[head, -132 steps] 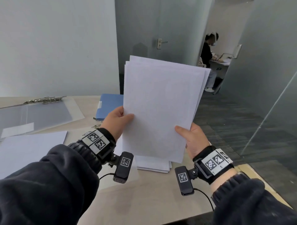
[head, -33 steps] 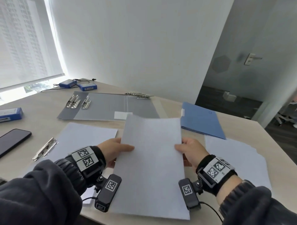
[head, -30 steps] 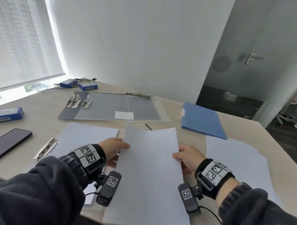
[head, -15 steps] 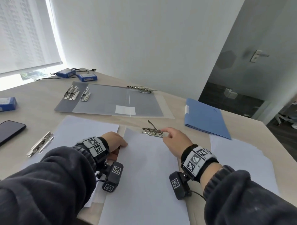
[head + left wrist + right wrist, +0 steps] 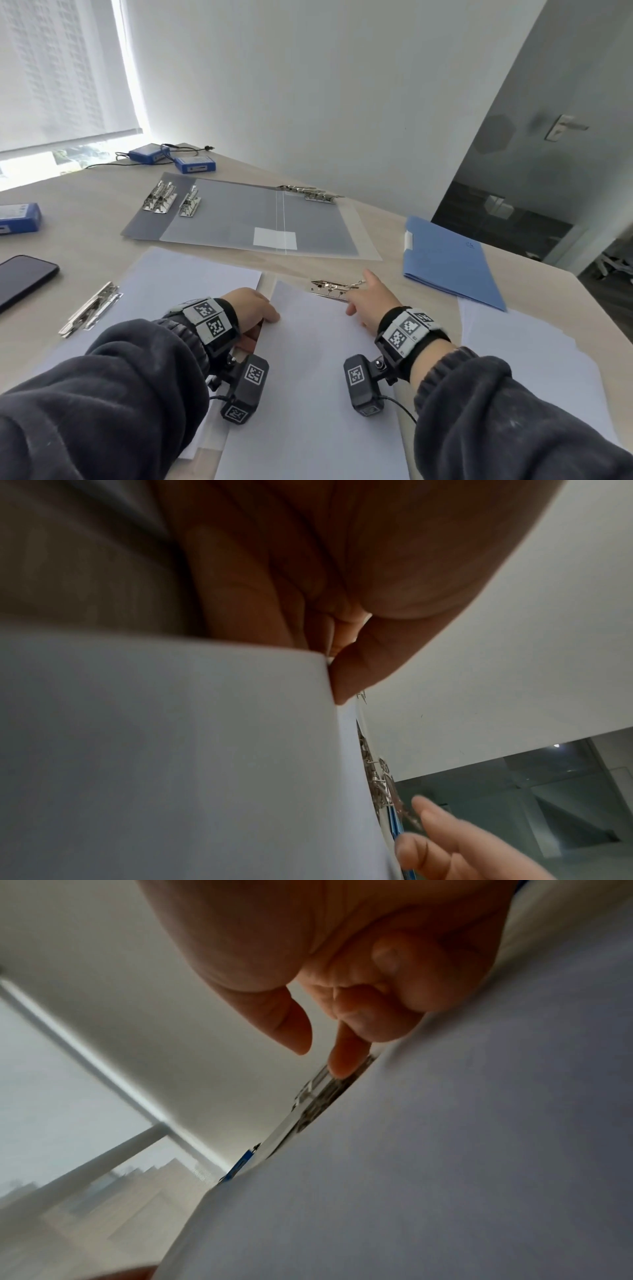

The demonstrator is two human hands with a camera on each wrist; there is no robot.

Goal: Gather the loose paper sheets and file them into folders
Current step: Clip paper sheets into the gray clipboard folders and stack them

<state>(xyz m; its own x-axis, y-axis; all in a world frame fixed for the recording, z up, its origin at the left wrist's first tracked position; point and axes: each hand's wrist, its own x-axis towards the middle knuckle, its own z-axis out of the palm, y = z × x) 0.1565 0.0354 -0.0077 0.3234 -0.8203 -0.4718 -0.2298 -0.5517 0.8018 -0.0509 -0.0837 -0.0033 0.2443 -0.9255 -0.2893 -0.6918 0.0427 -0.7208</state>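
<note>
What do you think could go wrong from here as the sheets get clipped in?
1. The right hand is at the metal clip at the stack's top edge; a finger could get nipped if it snaps down.
2. Only the left hand steadies the paper stack at its left edge, so the sheets might skew under the clip.
3. The stack's near end seems to overhang the table, so sheets could slide toward the person.

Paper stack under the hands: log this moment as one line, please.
stage: clipping | left hand: pinches paper stack edge | right hand: forefinger at metal clip | gray folder: open | blue folder: closed
</note>
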